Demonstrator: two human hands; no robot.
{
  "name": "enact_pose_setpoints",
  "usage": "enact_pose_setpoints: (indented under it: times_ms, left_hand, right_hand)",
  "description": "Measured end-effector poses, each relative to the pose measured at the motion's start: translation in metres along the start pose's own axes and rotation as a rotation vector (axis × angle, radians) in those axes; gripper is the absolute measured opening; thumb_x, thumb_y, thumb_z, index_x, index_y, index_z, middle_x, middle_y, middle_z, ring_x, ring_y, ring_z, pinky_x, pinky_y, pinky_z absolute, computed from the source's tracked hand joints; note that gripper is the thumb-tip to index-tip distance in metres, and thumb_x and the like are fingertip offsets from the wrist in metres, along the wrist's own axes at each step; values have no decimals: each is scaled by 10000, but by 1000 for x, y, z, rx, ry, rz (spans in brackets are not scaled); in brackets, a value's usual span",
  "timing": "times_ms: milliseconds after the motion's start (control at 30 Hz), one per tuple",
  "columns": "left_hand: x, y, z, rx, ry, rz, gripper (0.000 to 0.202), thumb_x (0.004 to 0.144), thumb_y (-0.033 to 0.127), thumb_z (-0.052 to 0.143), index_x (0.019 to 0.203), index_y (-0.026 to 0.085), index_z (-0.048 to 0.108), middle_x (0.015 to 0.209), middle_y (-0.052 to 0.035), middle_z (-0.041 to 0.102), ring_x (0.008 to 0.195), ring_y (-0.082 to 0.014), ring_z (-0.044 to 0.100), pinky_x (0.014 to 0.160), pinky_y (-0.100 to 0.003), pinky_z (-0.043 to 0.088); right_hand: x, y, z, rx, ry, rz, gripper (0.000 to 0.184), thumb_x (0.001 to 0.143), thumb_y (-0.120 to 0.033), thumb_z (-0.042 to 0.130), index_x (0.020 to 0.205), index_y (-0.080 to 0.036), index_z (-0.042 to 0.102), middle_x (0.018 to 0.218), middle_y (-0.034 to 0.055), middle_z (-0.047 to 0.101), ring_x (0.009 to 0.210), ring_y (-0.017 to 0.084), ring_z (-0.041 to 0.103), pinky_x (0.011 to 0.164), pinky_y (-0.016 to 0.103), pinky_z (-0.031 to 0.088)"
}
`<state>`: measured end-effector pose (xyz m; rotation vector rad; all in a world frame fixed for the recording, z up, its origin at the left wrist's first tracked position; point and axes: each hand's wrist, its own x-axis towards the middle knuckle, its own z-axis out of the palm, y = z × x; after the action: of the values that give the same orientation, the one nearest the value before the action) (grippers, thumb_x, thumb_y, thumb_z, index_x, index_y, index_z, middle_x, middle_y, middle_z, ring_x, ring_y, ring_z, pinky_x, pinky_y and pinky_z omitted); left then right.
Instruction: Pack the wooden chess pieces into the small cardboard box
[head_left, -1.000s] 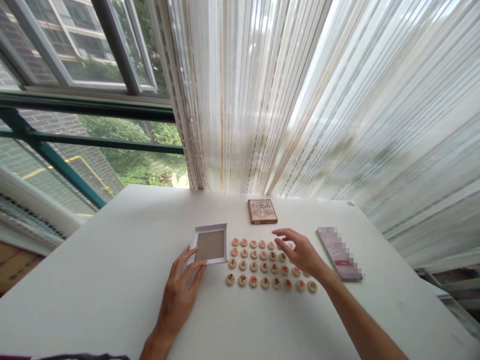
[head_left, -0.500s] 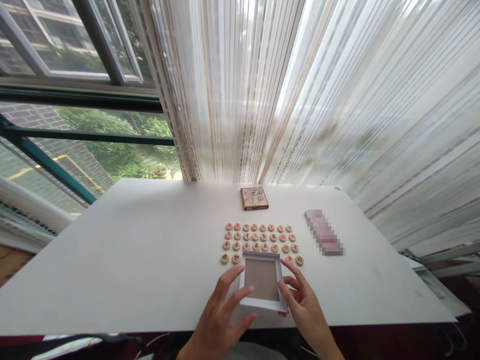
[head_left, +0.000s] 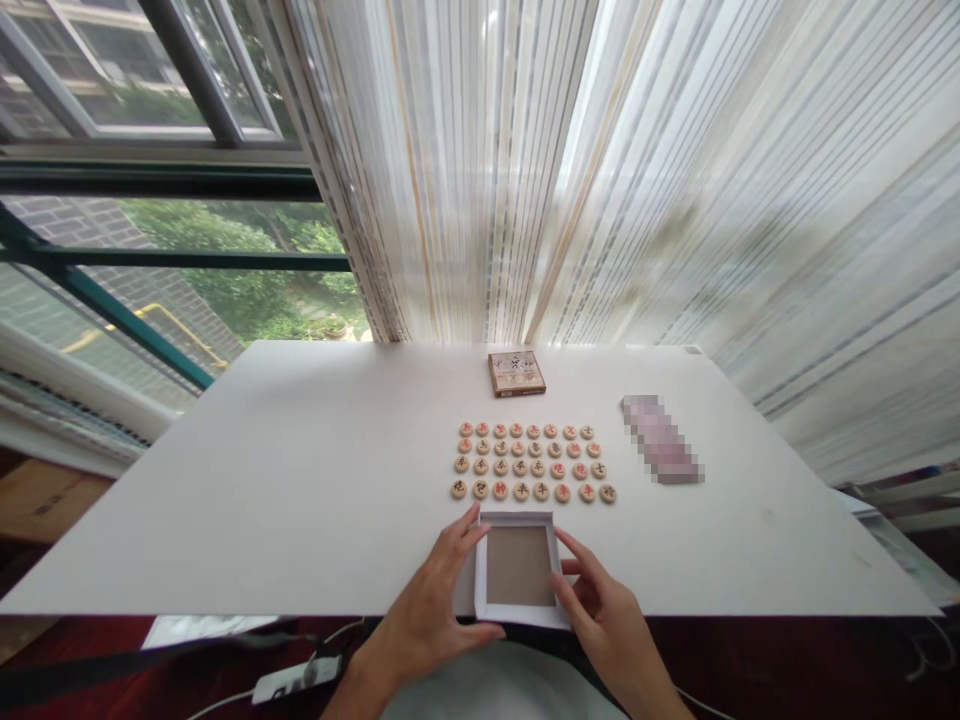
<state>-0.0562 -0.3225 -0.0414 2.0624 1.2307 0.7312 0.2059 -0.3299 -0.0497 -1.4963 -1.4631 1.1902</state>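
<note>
Grip: left hand [head_left: 435,612] and right hand [head_left: 604,612] each clasp a side wall of the shallow card tray [head_left: 519,566], holding it between them; open face up, long axis running 12 to 6 o'clock, at the tabletop's [head_left: 300,480] near edge; looks light, thin-walled, likely to buckle, best held by opposite walls; round game pieces [head_left: 532,462] in rows at 12 o'clock; printed lid [head_left: 517,373] beyond.

shallow box tray [head_left: 519,567]: white rim, brown cardboard bottom, empty, open side up, flat on the white table at its near edge, just in front of the chess piece grid, held on both sides.
</note>
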Motion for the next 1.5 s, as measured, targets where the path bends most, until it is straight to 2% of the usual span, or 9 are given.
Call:
enact_pose_setpoints:
  times_ms: [133, 267, 400, 533, 767, 933, 1100, 1300, 1500]
  left_hand:
    - [-1, -2, 0, 12, 8, -4, 1026, 675, 229, 904, 1532, 346, 352, 1652, -135, 277, 1502, -363, 328, 1182, -600, 385]
    - [-8, -4, -1, 36, 4, -15, 933, 725, 238, 870, 1513, 345, 383, 1624, -119, 343, 1478, -332, 385, 1182, -554, 411]
    - [-18, -3, 2, 72, 26, -39, 682, 814, 274, 803, 1418, 325, 491, 1527, -114, 483, 1404, -310, 494, 1146, -512, 476]
    - [-23, -1, 7, 89, 92, -63, 472, 839, 274, 778, 1272, 312, 593, 1412, -95, 591, 1306, -292, 593, 1083, -463, 547]
    - [-21, -5, 13, 81, 121, -29, 341, 865, 301, 765, 1175, 286, 622, 1320, -102, 639, 1261, -275, 622, 1050, -430, 568]
    - [-21, -6, 11, 92, 102, -16, 315, 862, 299, 762, 1153, 276, 644, 1317, -95, 635, 1249, -269, 628, 1039, -404, 572]
    - [-27, -8, 2, 130, 94, -55, 436, 838, 340, 781, 1238, 278, 619, 1418, -110, 551, 1271, -287, 611, 1062, -421, 551]
    - [-19, -9, -10, 110, 63, -74, 309, 914, 331, 691, 1209, 270, 620, 1396, -118, 542, 1284, -279, 582, 1063, -407, 539]
    - [6, -8, -6, 21, 87, -81, 216, 992, 282, 572, 1204, 250, 594, 1281, -108, 573, 903, -175, 659, 856, -328, 589]
  right_hand:
    - [5, 2, -2, -226, 104, -155, 421, 924, -502, 618, 1286, -294, 674, 889, 65, 697, 541, 170, 579, 582, 341, 567]
    - [4, 2, -6, -240, 139, -187, 371, 935, -449, 614, 1276, -318, 676, 991, 90, 700, 578, 192, 616, 584, 360, 588]
    - [-3, 2, -11, -235, 52, -204, 427, 912, -397, 658, 1336, -344, 641, 1212, 111, 687, 823, 256, 710, 663, 372, 632]
    - [-9, 8, -15, -284, -82, -198, 653, 809, -372, 783, 1424, -402, 565, 1466, 81, 563, 1118, 320, 684, 844, 425, 637]
    - [-6, 21, -14, -274, -96, -222, 623, 801, -331, 788, 1393, -399, 606, 1494, 82, 548, 1294, 351, 594, 971, 465, 597]
    - [-7, 16, -13, -282, -97, -265, 587, 808, -290, 772, 1375, -338, 629, 1487, 110, 547, 1254, 326, 625, 999, 445, 582]
    - [-10, 5, -22, -290, -181, -172, 631, 836, -239, 726, 1438, -305, 547, 1533, 118, 476, 1114, 242, 687, 911, 343, 612]
    - [-5, -11, -37, -261, -276, -146, 566, 853, -200, 703, 1391, -327, 578, 1520, 85, 474, 1067, 197, 673, 917, 309, 591]
    - [4, -25, -40, -310, -338, -115, 731, 764, -196, 810, 1422, -362, 541, 1578, 84, 390, 921, 167, 663, 870, 324, 601]
